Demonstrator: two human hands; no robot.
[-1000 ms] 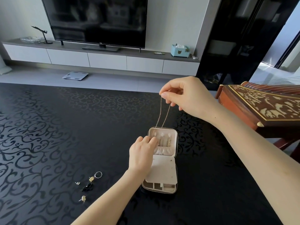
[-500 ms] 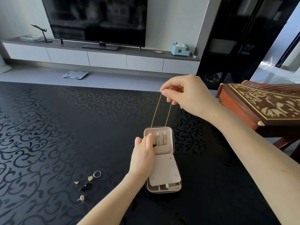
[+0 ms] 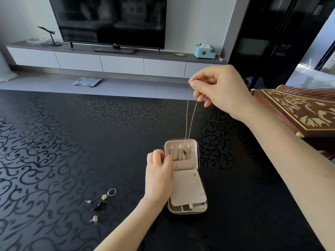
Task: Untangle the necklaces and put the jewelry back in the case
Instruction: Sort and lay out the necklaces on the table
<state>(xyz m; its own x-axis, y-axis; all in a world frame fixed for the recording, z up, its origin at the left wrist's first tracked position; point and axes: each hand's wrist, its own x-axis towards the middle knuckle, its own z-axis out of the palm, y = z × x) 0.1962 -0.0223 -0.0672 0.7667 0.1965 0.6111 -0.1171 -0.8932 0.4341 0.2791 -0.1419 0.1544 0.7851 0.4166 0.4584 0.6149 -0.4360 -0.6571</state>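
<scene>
I see R grip [image 3: 221, 89] pinching necklace chain [image 3: 190, 120] above open case [image 3: 188, 189] on table [image 3: 72, 145]; chain drops into lid. L grip [image 3: 159, 175] pinches lid's left edge.

We note a television [image 3: 112, 20] and a blue tissue box [image 3: 204, 51] on a low cabinet [image 3: 121, 67], a scale [image 3: 87, 81] on the floor [image 3: 136, 86], and an inlaid wooden instrument [image 3: 297, 113].

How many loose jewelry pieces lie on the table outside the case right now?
5, all left of the case: silver ring farthest back, yellow stud beside it, small silver stud leftmost, black piece in the middle, second yellow stud nearest. The black piece may be a pair.
</scene>
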